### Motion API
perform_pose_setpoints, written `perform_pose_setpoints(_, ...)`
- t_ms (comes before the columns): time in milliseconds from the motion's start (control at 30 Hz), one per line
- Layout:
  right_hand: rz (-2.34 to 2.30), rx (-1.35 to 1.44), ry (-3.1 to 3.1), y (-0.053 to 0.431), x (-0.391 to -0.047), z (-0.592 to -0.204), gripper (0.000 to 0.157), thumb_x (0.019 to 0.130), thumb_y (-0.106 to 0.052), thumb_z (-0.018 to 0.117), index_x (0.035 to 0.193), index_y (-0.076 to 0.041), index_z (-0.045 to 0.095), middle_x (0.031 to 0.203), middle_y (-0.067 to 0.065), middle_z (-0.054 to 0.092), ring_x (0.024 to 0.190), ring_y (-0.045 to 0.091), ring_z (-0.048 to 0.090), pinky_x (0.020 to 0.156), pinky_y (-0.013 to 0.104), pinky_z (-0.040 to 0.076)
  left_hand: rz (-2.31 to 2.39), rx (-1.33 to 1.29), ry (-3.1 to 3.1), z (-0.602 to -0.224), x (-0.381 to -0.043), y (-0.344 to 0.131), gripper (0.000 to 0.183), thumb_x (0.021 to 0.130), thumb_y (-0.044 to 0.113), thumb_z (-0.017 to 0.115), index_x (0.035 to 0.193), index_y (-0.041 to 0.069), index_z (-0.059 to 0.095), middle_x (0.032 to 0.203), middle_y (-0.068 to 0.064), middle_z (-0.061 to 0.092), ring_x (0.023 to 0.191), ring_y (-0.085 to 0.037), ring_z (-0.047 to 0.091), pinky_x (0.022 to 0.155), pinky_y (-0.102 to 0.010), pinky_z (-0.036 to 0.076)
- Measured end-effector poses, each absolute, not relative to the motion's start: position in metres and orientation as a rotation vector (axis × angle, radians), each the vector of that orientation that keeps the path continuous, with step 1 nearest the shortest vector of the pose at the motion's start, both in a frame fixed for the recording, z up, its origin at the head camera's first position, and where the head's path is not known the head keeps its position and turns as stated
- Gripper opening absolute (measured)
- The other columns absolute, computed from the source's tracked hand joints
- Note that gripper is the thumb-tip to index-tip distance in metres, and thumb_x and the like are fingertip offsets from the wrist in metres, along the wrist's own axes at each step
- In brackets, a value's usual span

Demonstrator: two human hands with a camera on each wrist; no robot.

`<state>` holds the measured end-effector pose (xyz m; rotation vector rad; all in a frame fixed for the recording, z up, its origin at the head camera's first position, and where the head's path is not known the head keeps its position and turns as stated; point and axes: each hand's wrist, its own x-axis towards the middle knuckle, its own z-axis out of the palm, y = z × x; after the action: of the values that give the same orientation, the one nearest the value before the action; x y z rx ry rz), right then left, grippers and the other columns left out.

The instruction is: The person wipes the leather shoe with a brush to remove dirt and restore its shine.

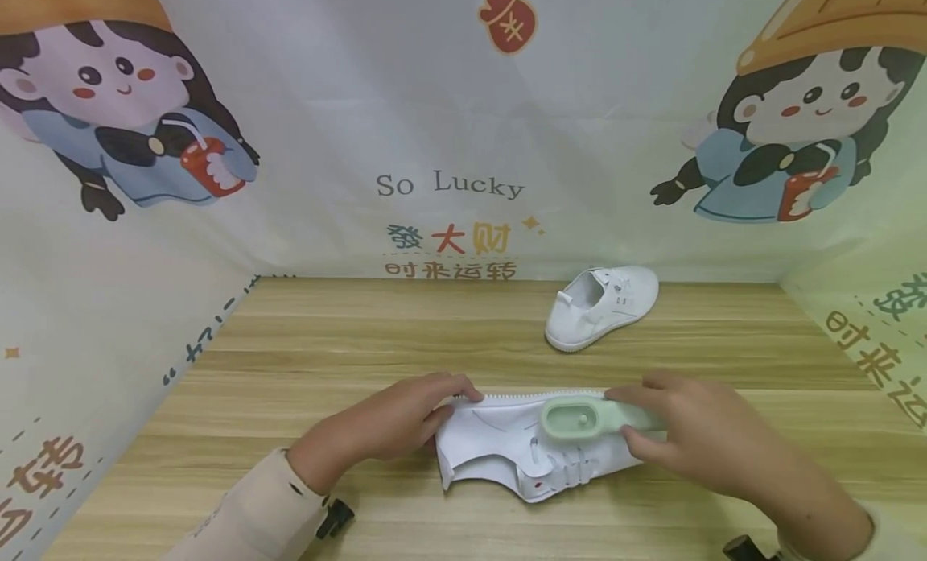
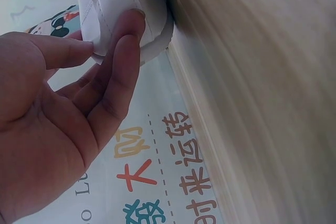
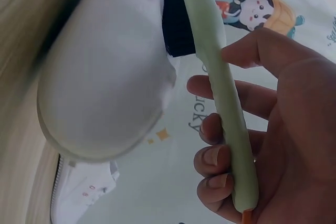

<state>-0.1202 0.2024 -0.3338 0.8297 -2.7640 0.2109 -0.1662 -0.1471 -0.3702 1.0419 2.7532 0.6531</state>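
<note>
A white lace-up shoe (image 1: 492,436) lies on its side on the wooden table, its sole edge toward the back and its opening facing the person. At the heel end, my left hand (image 1: 405,416) holds the shoe between thumb and fingers. My right hand (image 1: 695,428) grips the handle of a pale green brush (image 1: 572,418), with fingers wrapped around it in the right wrist view. Dark bristles (image 3: 178,27) meet the shoe's upper near the laces. The head view hides these bristles beneath the brush head.
Farther back, a second white shoe (image 1: 601,319) stands upright on the wood-grain table (image 1: 376,327), right of centre. Printed cloth walls (image 1: 326,126) enclose the table at the back and both sides.
</note>
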Motion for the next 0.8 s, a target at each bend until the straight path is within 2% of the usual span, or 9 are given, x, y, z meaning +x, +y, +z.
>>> perform_pose_setpoints(100,0.187,0.856,-2.732,0.197,-0.119,-0.338,0.035,0.085,-0.033,0.073,0.119,-0.027,0.073,0.092,-0.006,0.063,0.063,-0.001,0.042,0.056,0.022,0.039,0.657,1.028,2.753,-0.370,-0.166,-0.147,0.028,0.104,0.007,0.049,0.125,0.020,0.061,0.132,0.001,0.064,0.131,-0.018,0.054,0.110,-0.040,0.044)
perform_pose_setpoints(133,0.180,0.866,-2.718,0.195,-0.119,-0.340,0.035,0.085,-0.033,0.074,0.119,-0.027,0.073,0.090,-0.007,0.062,0.063,-0.001,0.041,0.057,0.021,0.038,0.657,1.027,2.753,-0.370,-0.166,-0.147,0.028,0.104,0.007,0.048,0.125,0.020,0.061,0.132,0.000,0.064,0.131,-0.019,0.055,0.109,-0.040,0.044)
perform_pose_setpoints(367,0.208,0.941,-2.670,0.185,-0.118,-0.348,0.036,0.086,-0.030,0.075,0.123,-0.028,0.071,0.086,-0.011,0.055,0.065,-0.002,0.042,0.056,0.020,0.038,0.657,1.014,2.743,-0.369,-0.167,-0.147,0.029,0.104,0.006,0.048,0.126,0.021,0.060,0.134,0.001,0.063,0.133,-0.019,0.053,0.110,-0.040,0.044)
perform_pose_setpoints(800,0.194,0.993,-2.668,0.178,-0.118,-0.354,0.038,0.090,-0.033,0.074,0.127,-0.028,0.068,0.086,-0.010,0.055,0.066,-0.001,0.042,0.056,0.019,0.036,0.698,0.952,2.714,-0.370,-0.167,-0.146,0.029,0.103,0.010,0.050,0.127,0.022,0.060,0.136,0.001,0.062,0.135,-0.019,0.052,0.110,-0.043,0.043)
